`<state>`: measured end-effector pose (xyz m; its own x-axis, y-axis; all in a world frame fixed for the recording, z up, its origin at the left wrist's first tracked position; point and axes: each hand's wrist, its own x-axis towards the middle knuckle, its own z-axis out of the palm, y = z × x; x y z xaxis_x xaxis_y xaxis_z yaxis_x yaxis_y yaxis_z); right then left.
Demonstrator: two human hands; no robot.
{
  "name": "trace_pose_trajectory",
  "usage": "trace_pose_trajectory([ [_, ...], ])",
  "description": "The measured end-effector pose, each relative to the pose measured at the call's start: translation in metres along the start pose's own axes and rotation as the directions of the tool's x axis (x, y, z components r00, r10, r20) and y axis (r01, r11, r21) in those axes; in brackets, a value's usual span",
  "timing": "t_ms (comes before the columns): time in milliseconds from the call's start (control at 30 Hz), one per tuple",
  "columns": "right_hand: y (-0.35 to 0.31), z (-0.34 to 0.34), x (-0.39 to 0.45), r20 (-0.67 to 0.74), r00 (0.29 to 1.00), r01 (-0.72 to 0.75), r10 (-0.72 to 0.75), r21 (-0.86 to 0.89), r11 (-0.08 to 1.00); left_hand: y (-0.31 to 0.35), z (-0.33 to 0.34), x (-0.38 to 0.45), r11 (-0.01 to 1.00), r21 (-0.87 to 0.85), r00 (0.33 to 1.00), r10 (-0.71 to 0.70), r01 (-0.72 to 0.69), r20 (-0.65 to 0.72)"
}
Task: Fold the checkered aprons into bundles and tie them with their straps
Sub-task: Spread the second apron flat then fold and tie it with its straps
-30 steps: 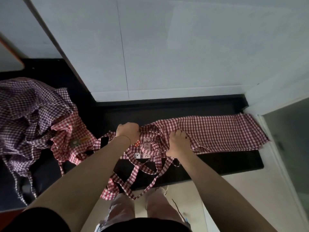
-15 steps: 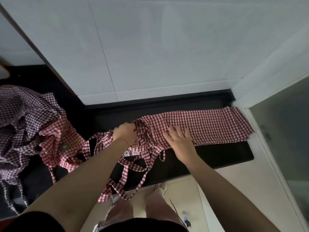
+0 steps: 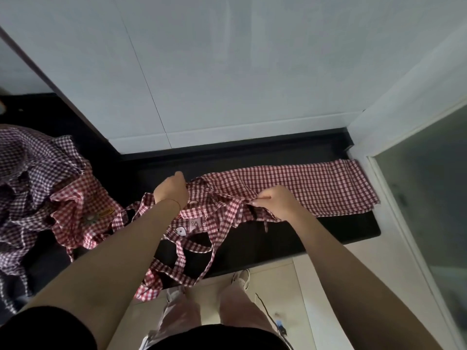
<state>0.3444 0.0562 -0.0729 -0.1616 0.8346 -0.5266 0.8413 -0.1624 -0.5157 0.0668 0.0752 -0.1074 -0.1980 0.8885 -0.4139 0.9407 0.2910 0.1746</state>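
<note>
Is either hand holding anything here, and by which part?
Both grip the red checkered apron lying folded on the black counter: the left hand bunches its top end, the right hand pinches its near edge by the straps.

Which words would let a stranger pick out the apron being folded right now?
Start at the black counter below the white wall. The red checkered apron lies stretched along it as a long flat strip reaching the right-hand corner. Unlike the crumpled heap of aprons to the left, both hands grip it.
</note>
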Motion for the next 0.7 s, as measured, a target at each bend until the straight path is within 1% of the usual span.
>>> trace_pose_trajectory([
  [33, 0.000, -0.001, 0.001, -0.036, 0.999, -0.003, 0.002, -0.024, 1.000, 0.000, 0.001, -0.001, 1.000, -0.014, 1.000, 0.001, -0.001, 0.020],
  [100, -0.004, 0.004, 0.001, -0.172, 0.985, 0.005, -0.027, -0.128, 0.992, -0.001, 0.004, -0.002, 0.997, -0.069, 0.998, 0.020, -0.016, 0.059],
  [133, -0.008, 0.007, 0.000, -0.241, 0.968, 0.025, -0.067, -0.174, 0.985, -0.002, 0.005, -0.002, 0.994, -0.102, 0.997, 0.036, -0.028, 0.071],
  [167, -0.012, 0.012, -0.001, -0.271, 0.954, 0.067, -0.128, -0.223, 0.972, -0.002, 0.006, -0.003, 0.990, -0.134, 0.995, 0.057, -0.047, 0.076],
  [233, -0.021, 0.023, 0.002, -0.208, 0.937, 0.191, -0.279, -0.365, 0.911, -0.002, 0.004, -0.006, 0.980, -0.184, 0.995, 0.087, -0.076, 0.055],
  [267, -0.025, 0.025, 0.003, -0.177, 0.928, 0.229, -0.328, -0.423, 0.877, -0.002, 0.003, -0.007, 0.979, -0.184, 0.996, 0.090, -0.083, 0.030],
  [300, -0.030, 0.023, 0.005, -0.194, 0.914, 0.241, -0.355, -0.445, 0.863, -0.003, 0.000, -0.007, 0.984, -0.154, 0.996, 0.087, -0.086, -0.001],
  [333, -0.035, 0.017, 0.008, -0.259, 0.891, 0.233, -0.372, -0.443, 0.866, -0.005, -0.002, -0.006, 0.992, -0.095, 0.996, 0.081, -0.083, -0.031],
  [367, -0.039, 0.011, 0.009, -0.357, 0.848, 0.220, -0.392, -0.435, 0.873, -0.007, -0.004, -0.006, 0.997, -0.035, 0.995, 0.071, -0.073, -0.064],
  [433, -0.045, -0.006, 0.010, -0.548, 0.706, 0.204, -0.449, -0.449, 0.870, -0.012, -0.006, -0.002, 0.999, 0.015, 0.989, 0.043, -0.042, -0.138],
  [467, -0.047, -0.011, 0.009, -0.597, 0.649, 0.191, -0.472, -0.473, 0.860, -0.013, -0.005, 0.000, 1.000, 0.003, 0.987, 0.029, -0.029, -0.159],
  [500, -0.049, -0.015, 0.010, -0.614, 0.620, 0.175, -0.488, -0.499, 0.849, -0.014, -0.005, 0.001, 1.000, -0.023, 0.988, 0.018, -0.022, -0.156],
  [533, -0.051, -0.016, 0.011, -0.610, 0.620, 0.164, -0.494, -0.515, 0.841, -0.014, -0.005, 0.002, 0.999, -0.030, 0.992, 0.008, -0.012, -0.127],
  [600, -0.056, -0.014, 0.012, -0.574, 0.656, 0.163, -0.491, -0.527, 0.834, -0.017, -0.007, 0.003, 0.998, 0.064, 1.000, -0.018, 0.019, -0.005],
  [633, -0.058, -0.012, 0.011, -0.560, 0.672, 0.166, -0.484, -0.523, 0.836, -0.020, -0.010, 0.004, 0.993, 0.114, 0.998, -0.031, 0.024, 0.060],
  [700, -0.062, -0.011, 0.008, -0.557, 0.699, 0.164, -0.449, -0.486, 0.858, -0.026, -0.016, 0.008, 0.990, 0.142, 0.979, -0.039, 0.010, 0.198],
])
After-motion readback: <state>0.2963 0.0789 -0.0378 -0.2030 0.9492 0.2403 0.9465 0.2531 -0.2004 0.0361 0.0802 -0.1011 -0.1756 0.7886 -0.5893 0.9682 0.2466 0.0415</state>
